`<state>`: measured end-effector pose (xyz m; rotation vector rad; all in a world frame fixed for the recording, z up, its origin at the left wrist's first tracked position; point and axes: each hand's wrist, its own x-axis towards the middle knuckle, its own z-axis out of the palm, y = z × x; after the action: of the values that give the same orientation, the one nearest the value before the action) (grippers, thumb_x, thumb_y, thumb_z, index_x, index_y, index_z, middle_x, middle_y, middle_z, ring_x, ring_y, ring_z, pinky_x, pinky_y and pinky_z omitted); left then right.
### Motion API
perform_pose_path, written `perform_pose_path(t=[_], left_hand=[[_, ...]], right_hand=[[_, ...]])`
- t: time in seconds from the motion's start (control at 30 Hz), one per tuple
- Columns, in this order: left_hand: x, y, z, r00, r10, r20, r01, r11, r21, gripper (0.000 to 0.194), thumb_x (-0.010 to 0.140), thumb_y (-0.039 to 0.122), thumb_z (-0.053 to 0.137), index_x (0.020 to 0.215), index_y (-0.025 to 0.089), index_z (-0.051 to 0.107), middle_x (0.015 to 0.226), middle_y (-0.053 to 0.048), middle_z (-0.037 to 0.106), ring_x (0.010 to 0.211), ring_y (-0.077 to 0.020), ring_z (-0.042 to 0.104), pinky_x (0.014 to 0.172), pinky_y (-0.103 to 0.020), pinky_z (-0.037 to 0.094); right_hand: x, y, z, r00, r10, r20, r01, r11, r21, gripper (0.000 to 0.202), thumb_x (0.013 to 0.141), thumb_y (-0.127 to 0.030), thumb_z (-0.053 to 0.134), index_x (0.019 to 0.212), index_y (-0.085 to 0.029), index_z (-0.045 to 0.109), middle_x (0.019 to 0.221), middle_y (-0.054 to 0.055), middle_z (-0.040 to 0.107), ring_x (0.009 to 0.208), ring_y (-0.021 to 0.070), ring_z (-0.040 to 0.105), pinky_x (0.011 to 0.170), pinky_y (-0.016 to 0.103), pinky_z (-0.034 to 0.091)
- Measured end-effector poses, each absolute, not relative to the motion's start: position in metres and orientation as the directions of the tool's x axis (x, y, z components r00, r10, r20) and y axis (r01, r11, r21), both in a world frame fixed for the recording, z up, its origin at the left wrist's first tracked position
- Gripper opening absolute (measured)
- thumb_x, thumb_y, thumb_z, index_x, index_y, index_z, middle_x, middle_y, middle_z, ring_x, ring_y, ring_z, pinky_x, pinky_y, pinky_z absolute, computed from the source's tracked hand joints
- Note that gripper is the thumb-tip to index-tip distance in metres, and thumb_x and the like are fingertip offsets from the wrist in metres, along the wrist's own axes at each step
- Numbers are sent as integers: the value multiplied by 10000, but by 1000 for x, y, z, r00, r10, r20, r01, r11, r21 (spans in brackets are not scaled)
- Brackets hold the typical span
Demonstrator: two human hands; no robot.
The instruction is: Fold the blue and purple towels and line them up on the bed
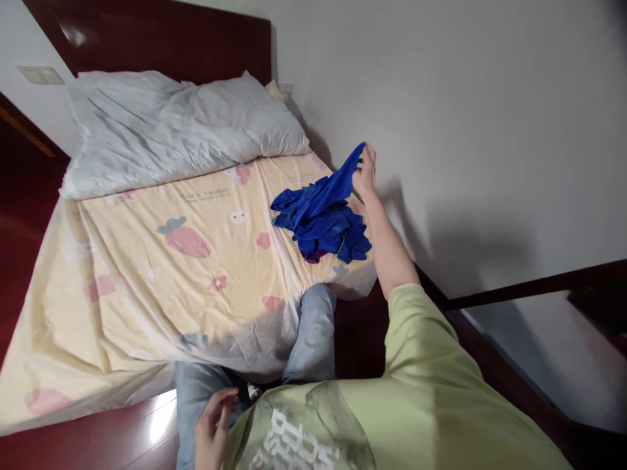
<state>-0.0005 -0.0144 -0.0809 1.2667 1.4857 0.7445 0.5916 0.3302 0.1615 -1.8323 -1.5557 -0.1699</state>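
Blue cloth (341,181) sloped down leftward from the right grip (366,177), clamped on its raised end, to a blue heap (333,228) on the bed (147,287); the left hand (213,424), fingers parted, was farther off.

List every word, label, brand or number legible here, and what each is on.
Yellow bedsheet: gray lettering, perhaps "cute rabbit", but it looks flipped and blurred, so uncertain.
Bedsheet, line beneath that: too small to read.
Green T-shirt: large white letters, turned and creased, not readable as words.
I can make out no brand or number.
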Motion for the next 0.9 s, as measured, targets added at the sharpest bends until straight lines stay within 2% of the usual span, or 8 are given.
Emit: perform_pose_path(t=[0.17, 0.23, 0.33, 0.43, 0.63, 0.73, 0.8, 0.9], left_hand=[[5, -3, -72, 92, 964, -251, 298, 214, 930, 639, 774, 831, 625, 913, 230, 793, 971, -102, 775, 870, -309, 754, 775, -405, 661], [9, 5, -68, 113, 967, -228, 279, 189, 941, 628, 785, 811, 620, 914, 221, 793, 963, -105, 771, 874, -311, 746, 778, -413, 659], [13, 16, -62, 145, 971, -191, 247, 152, 957, 562, 806, 752, 629, 909, 224, 794, 969, -99, 768, 875, -303, 730, 779, -421, 656], [15, 27, -55, 157, 976, -150, 190, 119, 974, 480, 834, 681, 640, 904, 230, 790, 978, -89, 760, 884, -294, 716, 779, -425, 655], [19, 63, -4, 136, 991, 23, 54, -30, 998, 380, 931, 556, 622, 968, 200, 749, 1051, -96, 713, 956, -253, 699, 805, -388, 656], [31, 91, 33, 146, 978, 150, 69, -161, 985, 401, 946, 528, 637, 1206, 228, 687, 1266, -111, 654, 1147, -263, 668, 865, -389, 649], [39, 110, 50, 149, 950, 273, 123, -292, 949, 536, 924, 514, 688, 1378, 248, 585, 1431, -133, 563, 1281, -279, 608, 949, -416, 623], [42, 136, 56, 138, 902, 408, 241, -430, 870, 633, 934, 490, 693, 1473, 225, 495, 1486, -159, 518, 1330, -289, 575, 1070, -459, 548]], right_hand=[[571, 329, 235, 105, 618, 779, 862, 335, -381, 717, 966, -609, 556, 1604, -363, 340, 1571, 55, 460, 1504, 269, 410, 1076, 480, 563], [554, 321, 258, 107, 514, 851, 856, 387, -341, 794, 963, -722, 521, 1620, -354, 271, 1602, 36, 437, 1541, 235, 320, 1150, 485, 511], [520, 305, 289, 119, 412, 903, 831, 458, -318, 803, 945, -777, 498, 1604, -412, 220, 1621, -29, 422, 1592, 146, 107, 1323, 459, 302], [479, 286, 313, 97, 456, 885, 742, 560, -370, 714, 957, -728, 530, 1569, -465, 275, 1599, -41, 440, 1621, 142, 29, 1363, 460, 225], [391, 265, 339, 32, 590, 807, 511, 685, -520, 565, 1003, -646, 541, 1527, -497, 391, 1519, -13, 493, 1581, 315, 308, 1108, 513, 567], [348, 257, 352, 22, 547, 837, 419, 755, -504, 523, 1012, -639, 503, 1509, -491, 432, 1518, -18, 482, 1569, 343, 324, 1044, 487, 597], [322, 249, 360, 12, 524, 851, 368, 789, -491, 556, 987, -655, 543, 1504, -477, 446, 1532, -13, 469, 1579, 356, 297, 1053, 486, 591], [289, 233, 368, -22, 594, 804, 304, 770, -561, 624, 915, -705, 634, 1470, -461, 487, 1522, 3, 484, 1577, 339, 307, 1068, 456, 593]])
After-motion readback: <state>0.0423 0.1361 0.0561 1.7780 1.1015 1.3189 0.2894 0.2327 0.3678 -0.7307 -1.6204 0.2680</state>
